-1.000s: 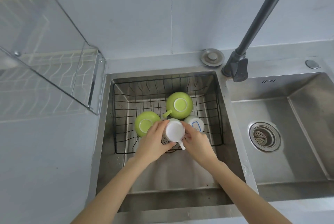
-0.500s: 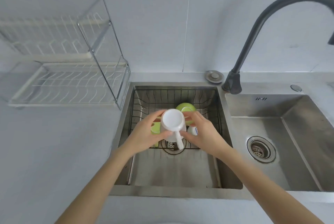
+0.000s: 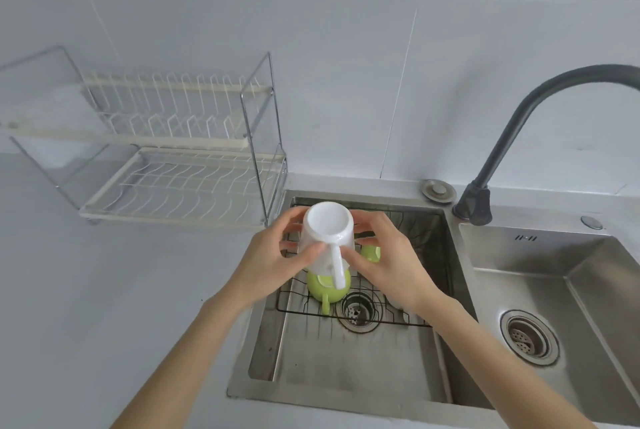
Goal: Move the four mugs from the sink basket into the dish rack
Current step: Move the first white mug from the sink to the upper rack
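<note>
1. Hands hold one white mug (image 3: 328, 242) above the left sink bowl: the left hand (image 3: 273, 264) grips its left side, the right hand (image 3: 388, 260) its right side, fingers wrapped round the body.
2. White mug is upside down, its flat base turned up toward the camera and its handle pointing down toward the person, between the two thumbs.
3. Below it, a black wire sink basket (image 3: 408, 319) sits inside the left bowl of the steel sink (image 3: 346, 383).
4. A green mug (image 3: 323, 290) lies in the basket directly under the white mug, its handle toward the near side; the white mug covers its upper part.
5. A second green mug (image 3: 372, 253) shows only as a small patch between the white mug and the right hand.
6. The fourth mug cannot be made out; a pale shape under the right wrist is too hidden to name.
7. The dish rack (image 3: 173, 182), white wire with two tiers and a chrome frame, stands on the grey counter (image 3: 104, 290) to the left of the sink, and holds no mugs.
8. A dark curved faucet (image 3: 512, 130) rises behind the divide between the two bowls; the right bowl shows its drain strainer (image 3: 528, 337).
</note>
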{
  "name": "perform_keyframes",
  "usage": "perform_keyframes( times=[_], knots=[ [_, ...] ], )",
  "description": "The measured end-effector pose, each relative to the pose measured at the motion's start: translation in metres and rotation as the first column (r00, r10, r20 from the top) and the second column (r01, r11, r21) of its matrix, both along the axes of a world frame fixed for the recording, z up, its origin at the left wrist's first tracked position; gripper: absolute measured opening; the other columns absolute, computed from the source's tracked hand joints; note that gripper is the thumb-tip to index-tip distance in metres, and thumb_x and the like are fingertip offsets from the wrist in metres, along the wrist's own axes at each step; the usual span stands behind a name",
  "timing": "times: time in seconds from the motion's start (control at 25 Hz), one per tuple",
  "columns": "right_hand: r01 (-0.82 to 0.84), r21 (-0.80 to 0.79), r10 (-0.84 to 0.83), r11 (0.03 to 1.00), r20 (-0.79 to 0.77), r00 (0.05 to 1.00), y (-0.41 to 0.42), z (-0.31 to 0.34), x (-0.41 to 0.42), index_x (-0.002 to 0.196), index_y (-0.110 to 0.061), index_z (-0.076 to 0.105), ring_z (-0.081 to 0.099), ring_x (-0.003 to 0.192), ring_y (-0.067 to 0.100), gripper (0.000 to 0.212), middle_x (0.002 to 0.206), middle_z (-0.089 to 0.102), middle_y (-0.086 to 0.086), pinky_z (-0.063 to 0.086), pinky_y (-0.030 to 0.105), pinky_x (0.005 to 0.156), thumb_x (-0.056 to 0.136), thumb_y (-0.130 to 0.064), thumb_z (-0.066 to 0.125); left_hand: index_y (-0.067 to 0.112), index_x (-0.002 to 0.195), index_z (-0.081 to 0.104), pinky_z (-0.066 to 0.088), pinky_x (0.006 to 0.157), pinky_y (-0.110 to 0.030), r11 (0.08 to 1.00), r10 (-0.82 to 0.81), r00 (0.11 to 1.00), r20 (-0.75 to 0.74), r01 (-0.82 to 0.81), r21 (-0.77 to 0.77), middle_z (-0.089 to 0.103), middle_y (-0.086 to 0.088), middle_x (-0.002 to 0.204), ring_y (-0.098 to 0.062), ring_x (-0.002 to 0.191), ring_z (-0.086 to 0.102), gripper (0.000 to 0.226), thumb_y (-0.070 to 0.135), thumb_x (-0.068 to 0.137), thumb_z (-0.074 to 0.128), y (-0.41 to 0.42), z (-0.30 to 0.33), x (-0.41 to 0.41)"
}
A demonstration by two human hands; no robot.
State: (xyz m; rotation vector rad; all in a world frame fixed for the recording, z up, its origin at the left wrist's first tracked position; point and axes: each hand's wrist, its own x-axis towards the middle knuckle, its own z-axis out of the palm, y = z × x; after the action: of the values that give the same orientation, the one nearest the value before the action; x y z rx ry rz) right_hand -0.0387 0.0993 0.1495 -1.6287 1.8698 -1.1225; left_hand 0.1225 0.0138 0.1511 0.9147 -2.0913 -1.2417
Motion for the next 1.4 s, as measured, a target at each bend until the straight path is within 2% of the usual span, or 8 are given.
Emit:
perform_keyframes(
  times=[0.12, 0.2, 0.44, 0.6, 0.8, 1.04, 1.12, 1.4],
  knots=[
    [0.007, -0.057, -0.007, 0.998, -0.009, 1.0, -0.019, 0.018, 0.019, 0.123, -0.016, 0.05, 0.057, 0.1, 0.009, 0.045, 0.116, 0.056, 0.002, 0.046, 0.011, 0.087, 0.081, -0.02, 0.065, 0.044, 0.11, 0.044, 0.044, 0.077, 0.003, 0.999, -0.01, 1.0, -0.027, 0.009, -0.052, 0.051, 0.031, 0.11, 0.028, 0.098, 0.047, 0.05, 0.049, 0.065, 0.064, -0.02, 0.018, 0.021],
    [0.002, -0.089, -0.003, 0.996, -0.02, 1.0, -0.032, 0.032, 0.033, 0.123, -0.015, 0.05, 0.057, 0.099, 0.011, 0.045, 0.113, 0.056, 0.0, 0.049, 0.018, 0.089, 0.081, -0.019, 0.066, 0.036, 0.12, 0.044, 0.044, 0.079, 0.003, 0.995, -0.019, 0.999, -0.035, 0.015, -0.096, 0.053, 0.028, 0.112, 0.027, 0.1, 0.046, 0.052, 0.042, 0.073, 0.066, -0.034, 0.029, 0.034],
    [0.001, -0.158, -0.009, 0.987, -0.054, 0.998, -0.079, 0.066, 0.076, 0.123, -0.017, 0.05, 0.054, 0.098, 0.005, 0.045, 0.11, 0.052, -0.007, 0.044, 0.003, 0.082, 0.081, -0.02, 0.066, 0.028, 0.125, 0.046, 0.045, 0.08, 0.0, 0.976, -0.02, 0.998, -0.063, 0.006, -0.217, 0.052, 0.032, 0.11, 0.026, 0.098, 0.048, 0.055, 0.042, 0.073, 0.06, -0.08, 0.063, 0.079],
    [-0.016, -0.171, -0.001, 0.985, -0.1, 0.995, -0.106, 0.081, 0.103, 0.125, -0.015, 0.049, 0.056, 0.099, 0.009, 0.046, 0.115, 0.056, 0.0, 0.045, 0.008, 0.085, 0.082, -0.02, 0.066, 0.036, 0.116, 0.047, 0.047, 0.079, -0.002, 0.967, -0.01, 0.997, -0.076, -0.009, -0.254, 0.053, 0.034, 0.106, 0.026, 0.095, 0.05, 0.05, 0.048, 0.069, 0.06, -0.107, 0.078, 0.106],
    [0.012, -0.218, -0.043, 0.976, -0.137, 0.99, -0.141, 0.107, 0.126, 0.124, -0.011, 0.05, 0.055, 0.094, 0.009, 0.047, 0.118, 0.059, 0.006, 0.045, 0.007, 0.083, 0.08, -0.02, 0.067, 0.023, 0.123, 0.05, 0.045, 0.071, 0.003, 0.949, -0.034, 0.996, -0.088, 0.005, -0.314, 0.057, 0.023, 0.105, 0.027, 0.09, 0.051, 0.05, 0.036, 0.077, 0.064, -0.147, 0.103, 0.128],
    [-0.012, -0.199, -0.042, 0.98, -0.268, 0.962, -0.186, 0.152, 0.132, 0.131, -0.012, 0.042, 0.052, 0.094, 0.01, 0.054, 0.125, 0.054, 0.005, 0.047, 0.007, 0.069, 0.083, -0.019, 0.065, 0.021, 0.125, 0.048, 0.042, 0.071, 0.005, 0.917, -0.048, 0.996, -0.074, 0.015, -0.399, 0.057, 0.011, 0.118, -0.001, 0.104, 0.053, 0.045, 0.03, 0.082, 0.06, -0.196, 0.137, 0.13],
    [-0.027, -0.173, -0.034, 0.985, -0.338, 0.941, -0.201, 0.162, 0.131, 0.135, -0.012, 0.039, 0.051, 0.094, 0.01, 0.058, 0.128, 0.053, 0.006, 0.047, 0.012, 0.074, 0.083, -0.02, 0.064, 0.021, 0.126, 0.047, 0.041, 0.071, 0.005, 0.917, -0.058, 0.997, -0.049, 0.034, -0.397, 0.056, 0.008, 0.121, -0.003, 0.105, 0.051, 0.045, 0.031, 0.084, 0.057, -0.211, 0.142, 0.127],
    [0.002, -0.04, -0.02, 0.999, -0.461, 0.887, -0.249, 0.172, 0.108, 0.135, -0.012, 0.039, 0.057, 0.109, 0.021, 0.057, 0.13, 0.052, 0.009, 0.043, 0.02, 0.089, 0.084, -0.024, 0.062, 0.019, 0.127, 0.046, 0.04, 0.087, -0.022, 0.933, -0.081, 0.997, 0.004, 0.077, -0.353, 0.055, 0.0, 0.131, -0.009, 0.105, 0.053, 0.044, 0.032, 0.085, 0.055, -0.259, 0.144, 0.1]
  ],
)
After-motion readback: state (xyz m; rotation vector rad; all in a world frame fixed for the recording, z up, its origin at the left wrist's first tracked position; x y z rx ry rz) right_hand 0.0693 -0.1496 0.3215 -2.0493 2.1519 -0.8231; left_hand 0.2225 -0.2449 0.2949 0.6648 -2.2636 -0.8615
